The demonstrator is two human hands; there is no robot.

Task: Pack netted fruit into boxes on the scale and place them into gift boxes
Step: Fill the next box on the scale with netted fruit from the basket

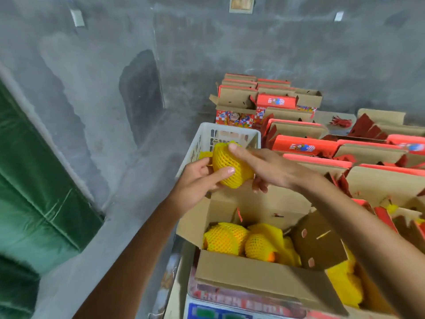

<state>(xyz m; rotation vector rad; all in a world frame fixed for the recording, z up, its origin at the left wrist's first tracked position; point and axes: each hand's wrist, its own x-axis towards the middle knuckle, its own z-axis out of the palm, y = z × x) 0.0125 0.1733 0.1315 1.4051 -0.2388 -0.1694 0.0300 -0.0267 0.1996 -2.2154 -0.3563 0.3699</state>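
— Why both hands on one fruit?

— The left hand point(197, 180) cups the netted fruit point(230, 166) from below, thumb across its front, a grasping grip. The right hand point(264, 169) lays its fingers over the top. My guess is the foam net is being settled before packing.

— Where is it held?

— In the air, in front of the white plastic crate point(207, 134), above the far flap of the open cardboard box point(257, 270).

— And that box?

— It sits on the scale point(230, 309), probably so weight shows as fruit goes in; two netted fruits point(223, 240) lie inside already. Red gift boxes point(303, 146) wait open to the right, within reach.
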